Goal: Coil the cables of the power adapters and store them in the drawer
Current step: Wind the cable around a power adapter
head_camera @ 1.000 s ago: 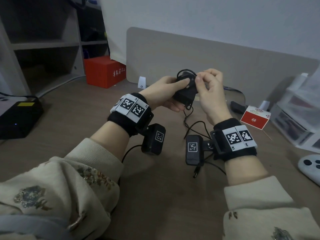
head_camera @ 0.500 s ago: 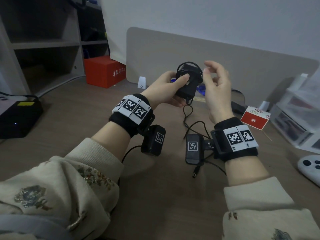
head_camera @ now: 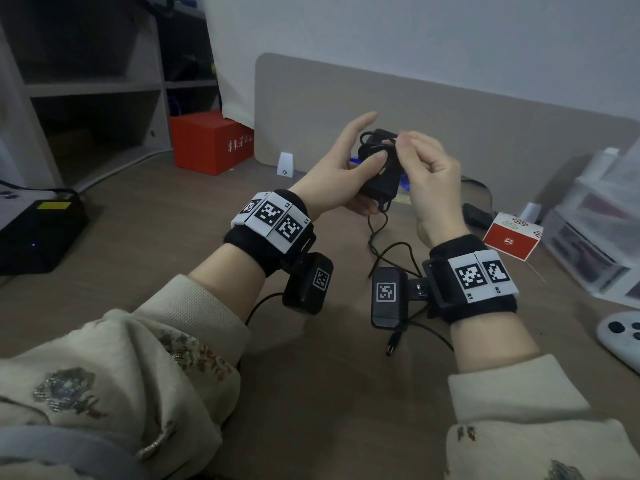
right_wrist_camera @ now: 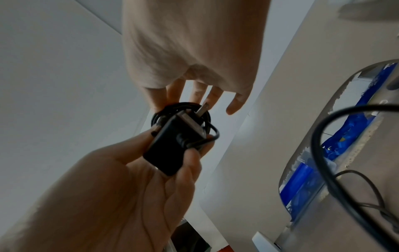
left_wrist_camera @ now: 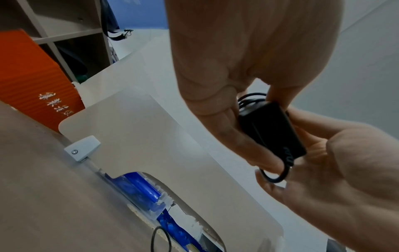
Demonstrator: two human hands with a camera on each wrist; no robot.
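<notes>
- Left hand [head_camera: 341, 174] grips adapter [head_camera: 380, 174] above the desk [head_camera: 145, 230], thumb pinning it as a core for winding.
- Right hand [head_camera: 427, 174] pinches cable [head_camera: 375, 138], laying a loop over the top.
- Slack hangs to the desk, uncoiled.

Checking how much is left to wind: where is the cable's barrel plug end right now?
In the head view, the barrel plug lies on the desk near centre, just below the right wrist's camera, well short of the adapter.

Head view: high, facing forward-down, power adapter [head_camera: 379, 174] mid-distance at centre. Left wrist view: close below adapter [left_wrist_camera: 273, 132], facing up. Right wrist view: close below adapter [right_wrist_camera: 172, 143]. All three share adapter.
</notes>
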